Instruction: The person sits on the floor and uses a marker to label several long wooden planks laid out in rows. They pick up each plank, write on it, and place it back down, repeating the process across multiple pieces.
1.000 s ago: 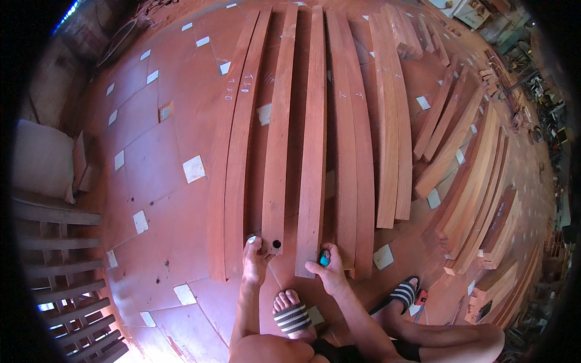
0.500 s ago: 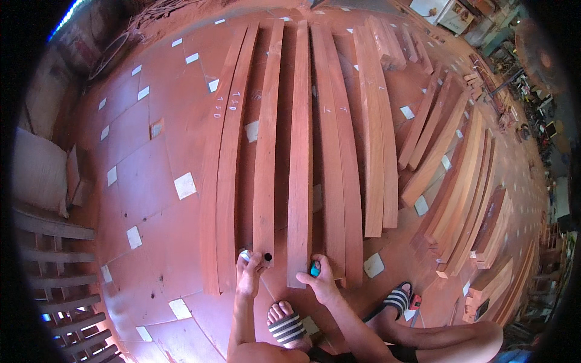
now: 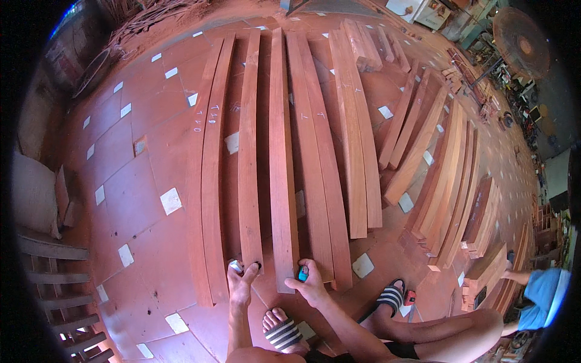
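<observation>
My left hand point(image 3: 239, 287) is closed around a small silvery-white object point(image 3: 236, 266) of a kind I cannot make out. Its thumb lies at the near end of a narrow reddish wooden beam point(image 3: 249, 181), by a small dark round spot. Just to the right, my right hand point(image 3: 312, 287) has its fingers curled around a small teal-and-black object point(image 3: 302, 273), also unclear in kind. The right thumb rests against the near end of a thicker beam point(image 3: 280, 181). Both beams lie lengthwise on the floor, with a gap between them.
Chalk-marked beams lie on the left point(image 3: 213, 199) and on the right point(image 3: 315, 199). More timber point(image 3: 445, 181) fills the right side. A red tool point(image 3: 410, 297) sits by my right sandal point(image 3: 390, 296). Another person in blue point(image 3: 540, 299) is at the right edge. Slatted wood point(image 3: 54, 278) stands at left.
The view has shifted, so the beams appear further left. My left thumb has come onto the dark spot at the beam's end. Another person has come into view at the right.
</observation>
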Demonstrator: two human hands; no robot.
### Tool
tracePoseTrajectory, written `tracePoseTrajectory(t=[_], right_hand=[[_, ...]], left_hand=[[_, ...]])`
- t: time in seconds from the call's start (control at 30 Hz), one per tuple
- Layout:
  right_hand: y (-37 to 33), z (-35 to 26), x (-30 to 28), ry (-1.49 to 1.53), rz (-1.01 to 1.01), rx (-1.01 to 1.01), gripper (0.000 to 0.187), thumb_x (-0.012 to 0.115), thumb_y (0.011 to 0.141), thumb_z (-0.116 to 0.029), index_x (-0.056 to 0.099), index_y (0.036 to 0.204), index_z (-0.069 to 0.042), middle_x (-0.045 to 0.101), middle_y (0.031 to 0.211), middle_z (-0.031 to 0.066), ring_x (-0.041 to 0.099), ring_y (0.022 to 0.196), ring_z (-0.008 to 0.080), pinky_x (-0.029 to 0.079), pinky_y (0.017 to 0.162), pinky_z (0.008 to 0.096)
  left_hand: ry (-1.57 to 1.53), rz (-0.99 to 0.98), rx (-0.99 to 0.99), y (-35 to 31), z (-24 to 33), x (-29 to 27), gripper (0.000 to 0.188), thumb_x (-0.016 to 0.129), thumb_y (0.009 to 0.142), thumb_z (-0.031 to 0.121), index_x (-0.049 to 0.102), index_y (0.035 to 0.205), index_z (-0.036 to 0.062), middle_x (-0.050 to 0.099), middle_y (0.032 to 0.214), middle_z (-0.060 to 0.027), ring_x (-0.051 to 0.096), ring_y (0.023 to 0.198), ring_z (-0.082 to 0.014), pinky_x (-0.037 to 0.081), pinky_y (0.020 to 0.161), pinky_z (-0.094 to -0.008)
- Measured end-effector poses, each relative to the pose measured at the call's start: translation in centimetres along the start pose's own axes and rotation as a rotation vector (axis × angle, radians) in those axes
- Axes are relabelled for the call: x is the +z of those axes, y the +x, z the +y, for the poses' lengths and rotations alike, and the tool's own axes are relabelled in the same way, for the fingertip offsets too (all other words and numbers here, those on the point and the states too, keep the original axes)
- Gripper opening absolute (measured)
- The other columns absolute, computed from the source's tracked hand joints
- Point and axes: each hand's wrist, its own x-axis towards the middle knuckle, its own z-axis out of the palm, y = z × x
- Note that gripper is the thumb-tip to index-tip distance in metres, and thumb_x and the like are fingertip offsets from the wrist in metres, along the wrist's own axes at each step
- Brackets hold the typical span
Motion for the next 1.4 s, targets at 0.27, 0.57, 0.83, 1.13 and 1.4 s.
tracePoseTrajectory(t=[0.27, 0.57, 0.83, 1.13, 1.4], right_hand=[[-0.3, 0.3, 1.2, -0.357, 0.135, -0.175, 0.068, 0.09, 0.072, -0.024, 0.048, 0.123, -0.005, 0.059, 0.108, 0.0122, 0.061, 0.099, 0.026, 0.051, 0.089, 0.0418], [-1.5, -0.5, 5.2, -0.588, 0.276, -0.333, 0.06, 0.087, 0.073, -0.02, 0.052, 0.119, -0.009, 0.066, 0.108, 0.0164, 0.064, 0.1, 0.0415, 0.051, 0.083, 0.0514], [-1.6, -0.6, 5.5, -0.641, 0.236, -0.471, 0.055, 0.087, 0.07, -0.018, 0.054, 0.113, -0.007, 0.065, 0.105, 0.0148, 0.061, 0.097, 0.0382, 0.05, 0.084, 0.0494], [-1.1, 0.5, 5.2, -0.701, 0.223, -0.54, 0.052, 0.088, 0.071, -0.017, 0.055, 0.11, -0.006, 0.064, 0.103, 0.0162, 0.06, 0.099, 0.0394, 0.049, 0.086, 0.05], [-1.4, -0.3, 5.2, -0.672, 0.193, -0.517, 0.049, 0.085, 0.078, -0.019, 0.053, 0.113, -0.006, 0.065, 0.104, 0.0168, 0.062, 0.097, 0.0392, 0.049, 0.083, 0.0485]], left_hand=[[0.712, 0.238, 0.365, -0.6, 0.1, 2.2, 0.054, 0.095, 0.068, 0.017, 0.053, 0.098, 0.0022, 0.064, 0.074, -0.0126, 0.065, 0.063, -0.0291, 0.054, 0.062, -0.0409], [0.898, 0.229, 0.355, -2.4, 0.8, 4.1, 0.051, 0.086, 0.069, 0.011, 0.056, 0.108, -0.0006, 0.069, 0.085, -0.0262, 0.071, 0.083, -0.0484, 0.057, 0.072, -0.0516], [0.826, 0.041, 0.381, -1.7, 1.5, 1.9, 0.061, 0.083, 0.069, 0.007, 0.058, 0.124, -0.0025, 0.069, 0.092, -0.0239, 0.072, 0.087, -0.0455, 0.057, 0.074, -0.048], [0.751, 0.003, 0.412, -1.9, 1.9, 2.4, 0.05, 0.077, 0.073, 0.003, 0.058, 0.118, -0.0029, 0.066, 0.082, -0.0178, 0.068, 0.072, -0.0273, 0.055, 0.068, -0.0409], [0.566, -0.108, 0.556, 0.4, -1.3, 0.4, 0.041, 0.073, 0.071, -0.006, 0.052, 0.105, 0.0025, 0.051, 0.096, -0.0042, 0.054, 0.085, -0.0158, 0.051, 0.069, -0.0304]])
